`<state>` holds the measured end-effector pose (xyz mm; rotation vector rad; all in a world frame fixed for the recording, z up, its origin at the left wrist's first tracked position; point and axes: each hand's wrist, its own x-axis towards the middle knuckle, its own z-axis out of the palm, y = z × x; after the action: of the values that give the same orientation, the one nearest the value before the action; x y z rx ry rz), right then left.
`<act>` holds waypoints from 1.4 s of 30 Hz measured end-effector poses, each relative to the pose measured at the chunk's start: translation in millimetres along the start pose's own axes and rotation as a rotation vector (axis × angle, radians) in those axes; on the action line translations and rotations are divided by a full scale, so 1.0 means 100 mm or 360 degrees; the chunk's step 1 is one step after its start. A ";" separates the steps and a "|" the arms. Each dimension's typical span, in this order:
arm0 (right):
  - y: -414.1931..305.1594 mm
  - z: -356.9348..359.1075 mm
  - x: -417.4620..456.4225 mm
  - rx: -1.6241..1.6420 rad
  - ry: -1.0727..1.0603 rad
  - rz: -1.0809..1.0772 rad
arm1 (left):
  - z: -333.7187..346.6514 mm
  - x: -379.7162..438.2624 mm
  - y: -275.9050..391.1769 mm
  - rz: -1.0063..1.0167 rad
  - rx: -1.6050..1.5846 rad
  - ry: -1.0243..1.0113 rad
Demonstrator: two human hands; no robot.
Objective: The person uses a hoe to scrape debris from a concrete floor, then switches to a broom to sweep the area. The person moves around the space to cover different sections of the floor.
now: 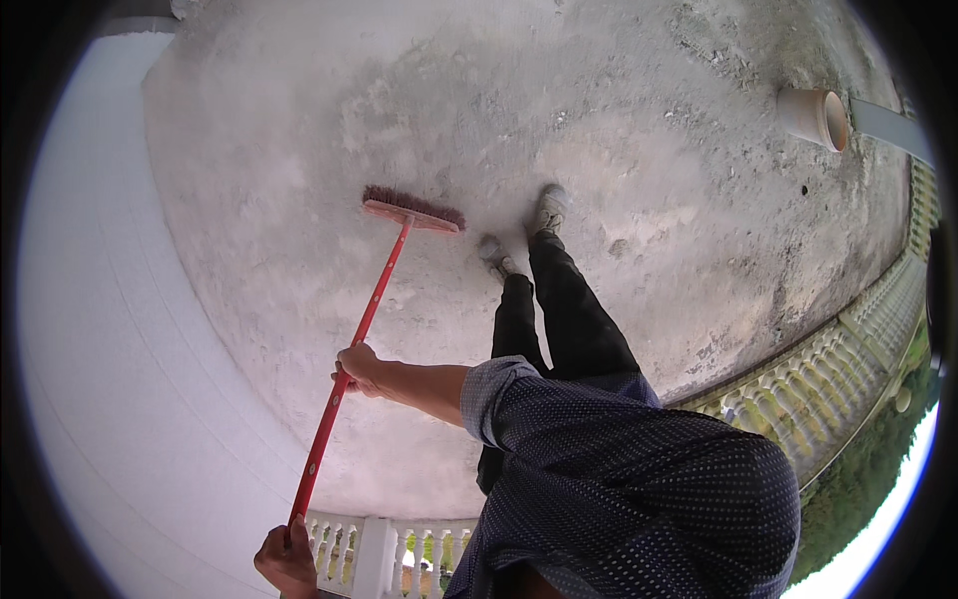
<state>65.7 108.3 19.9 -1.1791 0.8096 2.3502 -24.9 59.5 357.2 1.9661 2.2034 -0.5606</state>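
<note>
A push broom with a red handle [383,283] slants across the left of the view. Its wide head with dark reddish bristles [414,204] rests on the concrete floor [314,135], left of my feet. My right hand [359,368] is wrapped around the handle partway along, with the right arm reaching across my body. Near the handle's upper end, my left hand [288,558] is closed around it, thumb along the shaft. Most of the left arm is out of view.
A white wall [105,299] runs along the left. A white balustrade [816,378] borders the right side, and another stretch [408,554] shows at the bottom. At the upper right stand a pale bucket-like container [808,118] and a grey post or board [891,129]. My grey shoes [552,208] are on the floor.
</note>
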 end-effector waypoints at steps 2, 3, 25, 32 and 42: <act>-0.33 -0.09 -0.02 0.0027 0.0209 -0.0107 | 0.17 0.35 0.02 0.0010 0.0071 -0.0109; -0.55 -0.22 0.08 0.0123 0.0281 -0.0182 | 0.29 0.61 0.07 -0.0166 -0.0257 -0.0203; -3.13 -3.35 -1.25 0.0738 0.1250 -0.1316 | 2.01 1.19 3.14 0.1087 -0.0687 -0.0098; -1.92 -2.38 -0.66 0.0492 0.0929 -0.1160 | 1.51 0.85 1.80 0.0578 -0.0621 -0.0173; -0.71 -0.51 -0.29 0.0257 0.0252 -0.0188 | 0.34 0.40 0.34 -0.0036 -0.0205 -0.0030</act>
<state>152.7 127.0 -3.4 -1.3172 0.9363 2.0756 -2.1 87.0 305.6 1.8668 2.1943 -0.4265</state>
